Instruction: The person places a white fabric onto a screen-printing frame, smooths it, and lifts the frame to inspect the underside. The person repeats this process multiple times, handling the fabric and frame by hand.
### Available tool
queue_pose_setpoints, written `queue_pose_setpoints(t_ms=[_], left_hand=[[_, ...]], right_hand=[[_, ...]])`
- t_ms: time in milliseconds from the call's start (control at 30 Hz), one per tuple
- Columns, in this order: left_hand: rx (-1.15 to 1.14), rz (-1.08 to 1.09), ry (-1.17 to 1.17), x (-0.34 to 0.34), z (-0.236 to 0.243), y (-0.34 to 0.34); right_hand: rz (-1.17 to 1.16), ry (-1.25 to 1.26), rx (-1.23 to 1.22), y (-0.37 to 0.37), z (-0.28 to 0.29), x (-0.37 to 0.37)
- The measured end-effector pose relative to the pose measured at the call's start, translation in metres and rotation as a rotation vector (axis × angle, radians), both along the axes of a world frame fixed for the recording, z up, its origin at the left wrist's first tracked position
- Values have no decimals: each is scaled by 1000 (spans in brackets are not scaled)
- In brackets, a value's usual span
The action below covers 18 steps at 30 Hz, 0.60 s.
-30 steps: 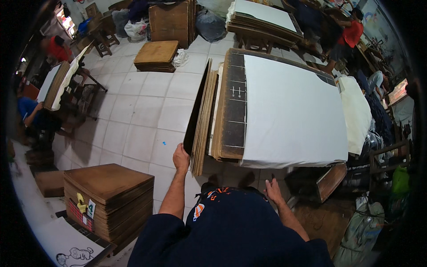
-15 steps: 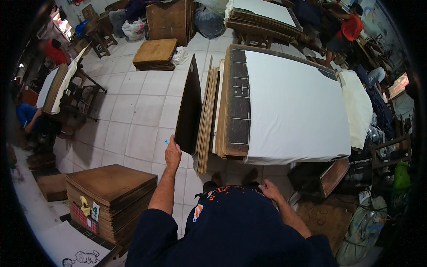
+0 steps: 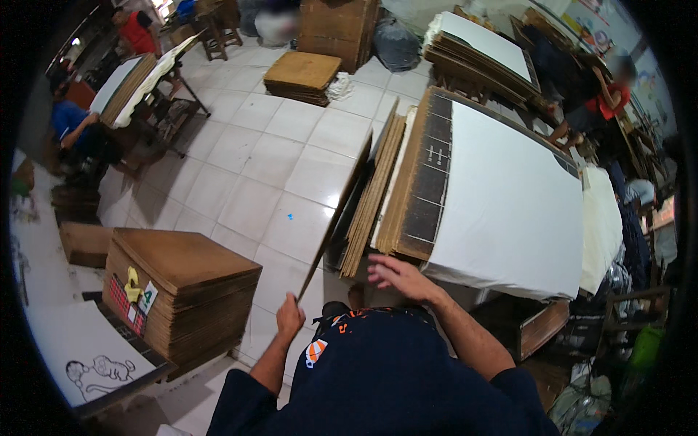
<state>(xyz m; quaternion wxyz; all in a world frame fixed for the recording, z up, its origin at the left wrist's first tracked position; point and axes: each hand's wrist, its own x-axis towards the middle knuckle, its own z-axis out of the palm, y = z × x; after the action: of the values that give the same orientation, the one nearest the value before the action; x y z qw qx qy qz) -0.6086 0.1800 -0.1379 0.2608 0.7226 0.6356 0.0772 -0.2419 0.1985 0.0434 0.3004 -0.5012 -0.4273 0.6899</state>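
Note:
My left hand (image 3: pixel 291 318) is closed on the near edge of a thin, dark board (image 3: pixel 337 218), which stands steeply on edge in front of me. My right hand (image 3: pixel 398 277) is raised with its fingers apart and holds nothing. It hovers by the near end of the table stack. Between the held board and that stack, several brown boards (image 3: pixel 372 203) lean upright side by side. The large stack of boards has a dark top board with white grid lines (image 3: pixel 425 185), mostly covered by a smooth white cloth (image 3: pixel 509 196).
A tall stack of brown boards (image 3: pixel 182 265) stands at the left, beside a white sheet with a line drawing (image 3: pixel 87 349). A low board stack (image 3: pixel 304 71) lies on the tiled floor. People (image 3: pixel 73 123) work at the far left and right.
The held board has swung toward me and to the left, now seen nearly edge-on. My right hand has risen from my waist toward the table stack. The view has turned left.

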Motion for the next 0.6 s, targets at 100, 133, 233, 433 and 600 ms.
queue_pose_setpoints(t_ms=[100, 133, 233, 433, 600], left_hand=[[-241, 0, 113, -35, -18, -80], [-281, 37, 95, -40, -26, -103], [-325, 161, 50, -45, -50, -154], [-370, 243, -67, -38, -98, -195], [-979, 656, -579, -43, -126, -197]], right_hand=[[-355, 62, -134, 45, -3, -23], [-440, 36, -112, 58, -5, -28], [-430, -39, -210, 92, -10, -37], [-408, -162, -275, 123, -5, -59], [-304, 35, -202, 110, 13, -46]])
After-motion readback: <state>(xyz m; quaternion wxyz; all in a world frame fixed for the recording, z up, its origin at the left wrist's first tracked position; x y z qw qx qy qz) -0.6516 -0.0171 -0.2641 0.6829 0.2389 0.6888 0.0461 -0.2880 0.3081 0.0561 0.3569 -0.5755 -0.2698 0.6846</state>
